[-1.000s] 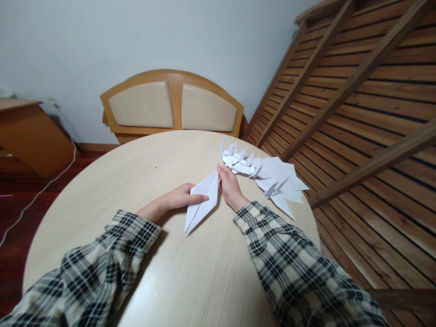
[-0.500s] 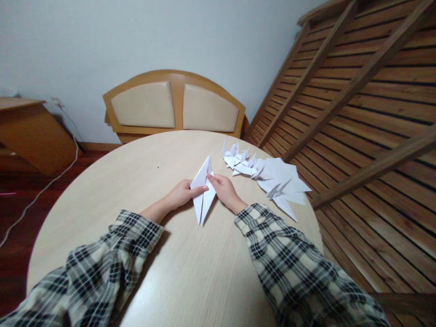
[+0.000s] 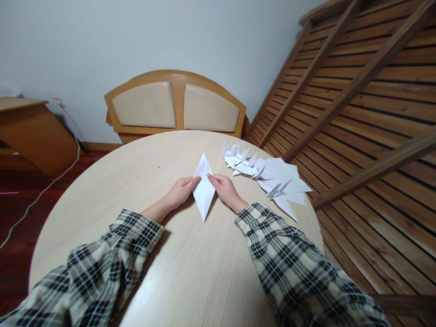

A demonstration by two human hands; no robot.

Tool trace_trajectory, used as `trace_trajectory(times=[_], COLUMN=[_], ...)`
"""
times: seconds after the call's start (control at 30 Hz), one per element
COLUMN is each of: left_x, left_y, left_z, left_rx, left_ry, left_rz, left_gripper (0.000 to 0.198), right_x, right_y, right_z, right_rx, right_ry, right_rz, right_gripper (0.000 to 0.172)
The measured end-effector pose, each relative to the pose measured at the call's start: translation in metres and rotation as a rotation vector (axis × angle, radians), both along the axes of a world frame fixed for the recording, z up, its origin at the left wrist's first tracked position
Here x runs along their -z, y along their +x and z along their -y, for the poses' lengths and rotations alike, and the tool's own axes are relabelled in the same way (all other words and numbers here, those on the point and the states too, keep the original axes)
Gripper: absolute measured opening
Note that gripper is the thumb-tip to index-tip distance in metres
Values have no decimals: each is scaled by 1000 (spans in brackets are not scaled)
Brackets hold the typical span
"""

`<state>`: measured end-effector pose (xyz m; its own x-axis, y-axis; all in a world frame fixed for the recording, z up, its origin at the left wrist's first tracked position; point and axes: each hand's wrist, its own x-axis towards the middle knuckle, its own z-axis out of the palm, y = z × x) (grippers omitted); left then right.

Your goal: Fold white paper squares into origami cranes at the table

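Note:
A white folded paper (image 3: 204,195), diamond-shaped with its points toward and away from me, is held between both hands just above the table. My left hand (image 3: 183,190) pinches its left corner, thumb on top and fingers underneath. My right hand (image 3: 225,190) grips the right corner in the same way. The lower fingers of both hands are partly hidden. To the right of my right hand lie several folded paper cranes (image 3: 245,161) in a row, beside and on some flat white paper sheets (image 3: 286,175).
The round pale wooden table (image 3: 190,272) fills the middle. Beyond it stands a headboard (image 3: 177,104) with cream panels against the wall. A slatted wooden frame (image 3: 368,113) leans along the right. At left are a wooden desk (image 3: 37,131) and a white cable (image 3: 44,190) on the floor.
The folded paper showed a split down to two lower points; now it shows a closed diamond face with one lower point. My left thumb has moved from across its middle to the left edge.

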<state>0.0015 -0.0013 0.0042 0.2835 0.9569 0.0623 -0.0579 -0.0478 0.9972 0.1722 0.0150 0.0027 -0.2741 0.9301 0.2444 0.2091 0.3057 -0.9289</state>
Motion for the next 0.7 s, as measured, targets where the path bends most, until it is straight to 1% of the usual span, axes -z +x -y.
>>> trace_trajectory(times=[0.07, 0.13, 0.23, 0.33, 0.5, 0.63, 0.7], left_x=[0, 1, 0, -2, -1, 2, 3], left_y=[1, 1, 0, 0, 0, 0, -1], left_z=[-1, -1, -1, -1, -2, -3, -3], left_rx=[-11, -9, -30, -89, -171, -163, -153], left_ry=[-15, -30, -25, 11, 30, 5, -10], left_rz=[54, 79, 63, 46, 89, 111, 123], left_gripper=[40, 37, 31, 26, 31, 31, 31], right_x=[1, 2, 2, 1, 0, 0, -1], right_y=[0, 1, 1, 2, 2, 2, 2], right_z=[0, 0, 0, -1, 0, 2, 2], right_rx=[-23, -8, 20, -2, -78, -120, -137], right_ry=[-37, -28, 8, 17, 47, 16, 29], right_rz=[-7, 15, 55, 64, 128, 132, 117], right_gripper=[53, 53, 51, 50, 47, 46, 45])
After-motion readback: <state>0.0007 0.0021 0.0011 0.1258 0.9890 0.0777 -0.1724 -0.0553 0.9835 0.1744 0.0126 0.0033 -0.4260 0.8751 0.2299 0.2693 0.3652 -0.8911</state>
